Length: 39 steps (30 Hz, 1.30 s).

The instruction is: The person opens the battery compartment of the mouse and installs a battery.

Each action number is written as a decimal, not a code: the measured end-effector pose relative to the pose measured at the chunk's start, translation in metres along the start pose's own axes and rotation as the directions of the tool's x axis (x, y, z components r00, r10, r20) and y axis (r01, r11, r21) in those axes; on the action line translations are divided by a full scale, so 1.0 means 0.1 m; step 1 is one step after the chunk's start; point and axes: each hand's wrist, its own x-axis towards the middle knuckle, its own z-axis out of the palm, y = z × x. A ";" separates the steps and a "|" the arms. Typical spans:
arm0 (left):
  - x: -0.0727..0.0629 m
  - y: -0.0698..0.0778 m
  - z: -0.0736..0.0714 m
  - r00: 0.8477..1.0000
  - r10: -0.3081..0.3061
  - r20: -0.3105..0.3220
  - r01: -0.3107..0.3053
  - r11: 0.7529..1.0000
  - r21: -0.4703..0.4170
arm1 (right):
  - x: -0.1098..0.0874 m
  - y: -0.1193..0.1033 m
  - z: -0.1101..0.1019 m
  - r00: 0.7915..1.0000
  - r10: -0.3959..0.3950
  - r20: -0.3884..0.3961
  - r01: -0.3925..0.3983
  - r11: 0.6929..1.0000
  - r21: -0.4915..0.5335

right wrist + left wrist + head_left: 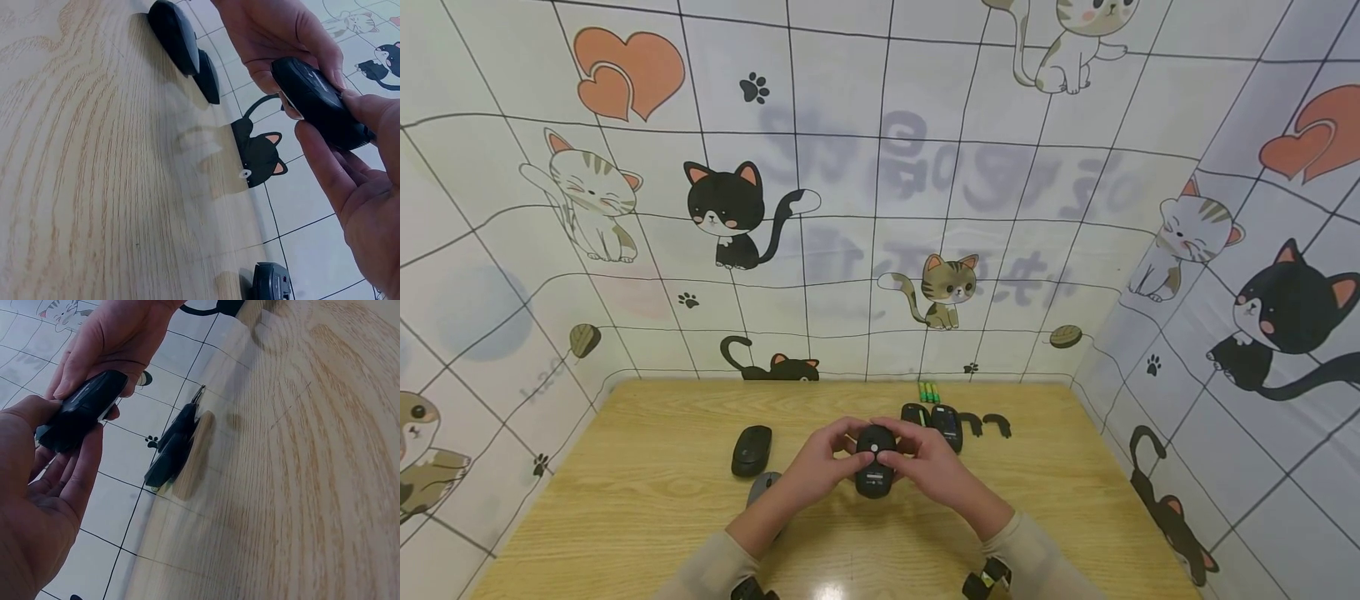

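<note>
Both hands hold a black computer mouse (875, 479) above the middle of the table, its underside with a label and a pale round spot turned toward the head view. My left hand (829, 458) grips one side, its thumb on the underside. From the other side my right hand (927, 461) grips it the same way, the two thumbs nearly meeting. In the left wrist view the mouse (81, 412) is tilted between the fingers. The right wrist view shows the mouse (319, 103) edge-on, with fingers beneath it. Its top is mostly hidden.
A black mouse (752, 451) lies at left; a grey mouse (764, 483) is partly behind the left forearm. At back right are a black mouse (949, 427), another black mouse-like piece (914, 413), green batteries (929, 392) and two curved black pieces (999, 423). A patterned curtain borders the table (662, 517).
</note>
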 end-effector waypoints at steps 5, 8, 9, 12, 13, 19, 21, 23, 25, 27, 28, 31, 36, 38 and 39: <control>0.01 -0.01 0.00 1.000 -0.009 0.000 0.009 1.000 0.001 | 0.00 0.01 0.00 0.999 -0.038 -0.031 0.037 0.998 -0.047; 0.02 -0.01 0.01 1.000 -0.015 -0.001 0.015 1.000 -0.008 | 0.01 0.01 0.00 0.993 -0.093 -0.067 0.084 0.989 -0.121; 0.02 0.00 0.01 1.000 -0.016 -0.002 0.016 1.000 -0.011 | 0.01 0.01 0.00 0.991 -0.111 -0.080 0.098 0.985 -0.145; 0.02 0.02 0.02 1.000 -0.020 -0.003 0.020 1.000 -0.018 | 0.02 0.02 0.00 0.982 -0.157 -0.107 0.135 0.972 -0.191; 0.02 0.02 0.02 1.000 -0.018 -0.003 0.018 1.000 -0.016 | 0.02 0.02 0.00 0.979 -0.170 -0.116 0.144 0.969 -0.203; 0.02 0.02 0.04 0.999 -0.033 0.004 0.033 0.999 -0.004 | 0.03 0.00 -0.01 0.968 -0.157 -0.197 0.111 0.968 -0.227; 0.02 0.01 0.04 0.999 -0.041 0.011 0.041 0.999 -0.004 | 0.03 -0.01 -0.02 0.964 -0.141 -0.225 0.090 0.971 -0.220; 0.02 0.01 0.04 0.999 -0.047 0.018 0.047 0.999 -0.004 | 0.02 -0.02 -0.02 0.960 -0.129 -0.247 0.076 0.974 -0.213; 0.02 0.01 0.05 0.998 -0.049 0.026 0.050 0.999 -0.009 | 0.01 -0.02 -0.02 0.956 -0.126 -0.264 0.072 0.976 -0.206; 0.03 0.01 0.05 0.998 -0.051 0.031 0.051 0.999 -0.011 | 0.01 -0.03 -0.02 0.953 -0.131 -0.275 0.077 0.976 -0.202; 0.03 0.01 0.05 0.998 -0.049 0.032 0.050 0.999 -0.010 | 0.01 -0.03 -0.02 0.952 -0.133 -0.277 0.079 0.977 -0.198; 0.03 0.00 0.05 0.998 -0.047 0.034 0.047 0.999 -0.012 | 0.01 -0.04 -0.02 0.950 -0.137 -0.281 0.083 0.977 -0.198; 0.04 -0.02 0.06 0.999 -0.039 0.034 0.039 0.999 -0.006 | 0.02 -0.03 -0.04 0.946 -0.136 -0.296 0.084 0.980 -0.180; 0.04 -0.03 0.06 0.999 -0.034 0.034 0.034 0.999 0.001 | 0.03 -0.03 -0.07 0.942 -0.138 -0.305 0.090 0.982 -0.165; 0.04 -0.03 0.06 0.999 -0.033 0.033 0.033 0.999 0.005 | 0.03 -0.02 -0.08 0.941 -0.140 -0.307 0.096 0.983 -0.156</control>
